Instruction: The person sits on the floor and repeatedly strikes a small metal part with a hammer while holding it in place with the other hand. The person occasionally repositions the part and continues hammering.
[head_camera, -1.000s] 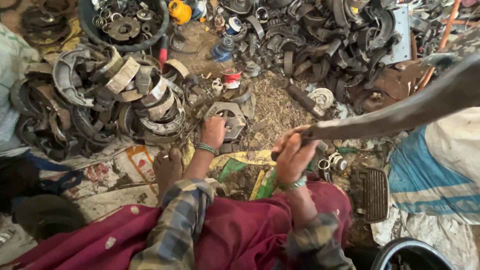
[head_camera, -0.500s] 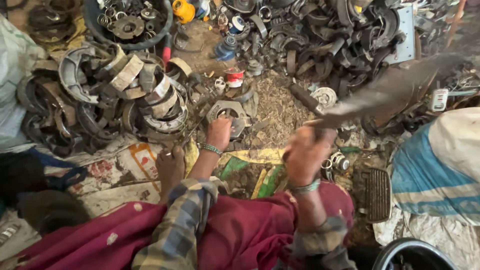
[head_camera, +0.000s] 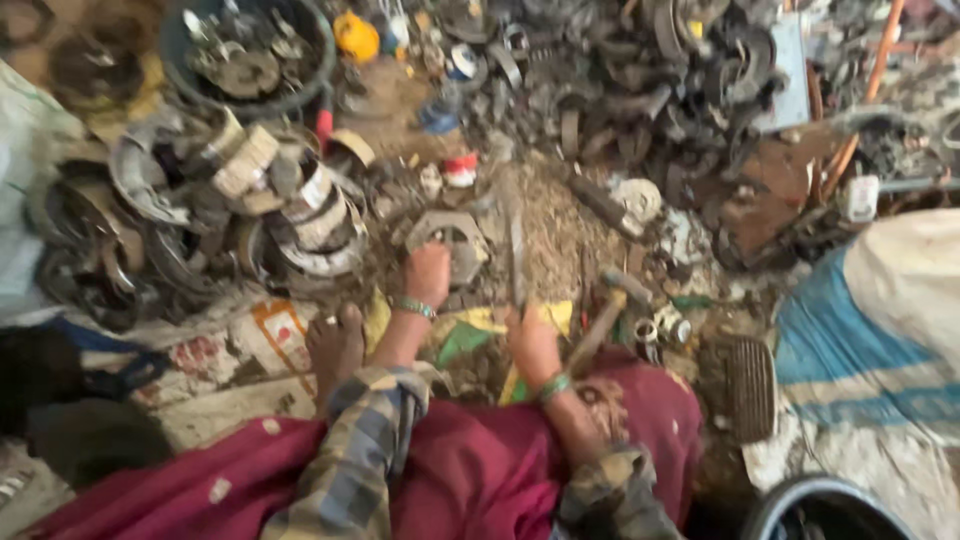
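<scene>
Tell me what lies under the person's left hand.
The left hand rests on a flat grey metal part lying on dirt and wood shavings. The palm covers the part's near edge; the picture is blurred.

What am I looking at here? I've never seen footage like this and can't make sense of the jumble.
The picture comes from a camera worn on a person's head, looking down at their own lap and hands. They sit on the ground in a maroon garment with plaid sleeves. The left hand rests on a grey metal part lying in the dirt. The right hand keeps a grip on a long metal tool, blurred by motion, which points away over that part. A bare foot shows beside the left arm. Around them lie heaps of curved scrap metal parts and a dark tub of more pieces.
</scene>
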